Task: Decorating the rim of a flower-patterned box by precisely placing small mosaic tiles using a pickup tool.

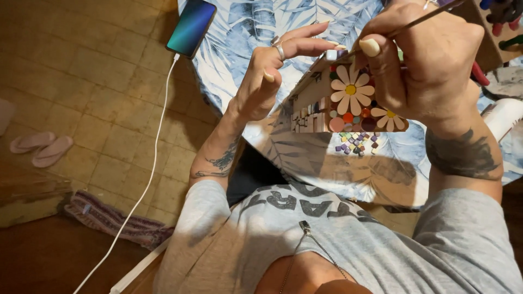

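Head view: two daisies [351,90] on one mosaic box [327,109], two slippers [42,148].

At upper left we see a phone [190,27] on the leaf-print cloth [245,32], its white cable [152,152] trailing down. Pink sandals [41,148] lie at left.

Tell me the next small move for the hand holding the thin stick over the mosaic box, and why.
Probably lower the thin stick in the right hand to seat the pale tile at the mosaic box top edge. The left hand fingertips sit by that tile, steadying the box, and the edge there looks unfilled, while loose tiles wait below on the cloth.
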